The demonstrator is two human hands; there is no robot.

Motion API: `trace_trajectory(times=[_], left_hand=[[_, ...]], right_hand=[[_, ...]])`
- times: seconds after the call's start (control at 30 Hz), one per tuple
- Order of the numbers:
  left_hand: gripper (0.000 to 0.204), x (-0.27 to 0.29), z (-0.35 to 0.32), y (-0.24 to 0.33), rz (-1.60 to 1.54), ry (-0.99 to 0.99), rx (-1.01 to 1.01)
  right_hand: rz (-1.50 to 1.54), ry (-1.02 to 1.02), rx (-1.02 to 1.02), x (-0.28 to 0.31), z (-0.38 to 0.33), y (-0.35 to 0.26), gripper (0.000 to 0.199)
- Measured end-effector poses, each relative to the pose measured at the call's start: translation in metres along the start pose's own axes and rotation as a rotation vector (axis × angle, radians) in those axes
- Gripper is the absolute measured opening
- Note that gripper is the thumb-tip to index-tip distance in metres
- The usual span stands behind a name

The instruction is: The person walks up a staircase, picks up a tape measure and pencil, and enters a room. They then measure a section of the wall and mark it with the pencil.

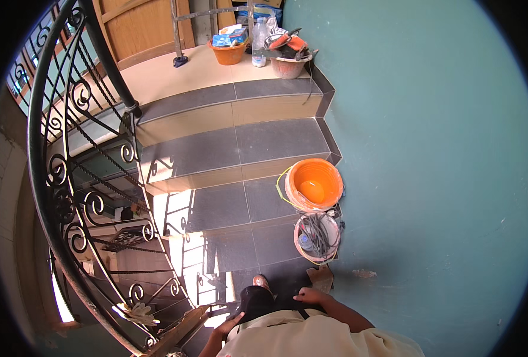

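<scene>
One teal wall (418, 149), two buckets (313, 178) on lower steps (219, 208), left hand (231, 324) and right hand (309, 296), each grip unclear

The steps (216, 205) run free left of the orange bucket (329, 174) crowding the wall (430, 149).

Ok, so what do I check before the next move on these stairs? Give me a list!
1. Orange bucket upright on the steps: ok.
2. Cable heaped inside the pale bucket: ok.
3. Both buckets over by the blue-green wall: ok.
4. Left hand on the black handrail: not ok, it is down by the dark trousers.
5. Right hand empty: cannot tell, its palm is hidden.
</scene>
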State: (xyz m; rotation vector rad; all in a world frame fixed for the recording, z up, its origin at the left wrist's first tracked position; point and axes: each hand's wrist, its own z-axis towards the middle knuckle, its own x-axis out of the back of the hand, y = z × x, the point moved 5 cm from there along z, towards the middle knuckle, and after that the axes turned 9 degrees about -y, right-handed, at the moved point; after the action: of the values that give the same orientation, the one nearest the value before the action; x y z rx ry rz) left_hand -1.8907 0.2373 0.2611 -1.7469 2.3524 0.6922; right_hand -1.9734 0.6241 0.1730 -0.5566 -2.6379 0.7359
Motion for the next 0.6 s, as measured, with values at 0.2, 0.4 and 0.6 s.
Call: trace_trajectory(times=[0.2, 0.4, 0.6], left_hand=[[0.079, 0.025, -0.011, 0.002, 0.100, 0.051, 0.002], [0.071, 0.051, -0.016, 0.021, 0.155, 0.013, 0.085], [0.065, 0.072, -0.002, 0.089, 0.309, -0.030, 0.148]], right_hand=[[-0.035, 0.002, -0.188, 0.100, -0.043, -0.150, 0.054], [-0.294, 0.388, -0.149, 0.168, -0.068, -0.220, 0.063], [-0.338, 0.487, -0.186, 0.212, -0.051, -0.208, 0.059]])
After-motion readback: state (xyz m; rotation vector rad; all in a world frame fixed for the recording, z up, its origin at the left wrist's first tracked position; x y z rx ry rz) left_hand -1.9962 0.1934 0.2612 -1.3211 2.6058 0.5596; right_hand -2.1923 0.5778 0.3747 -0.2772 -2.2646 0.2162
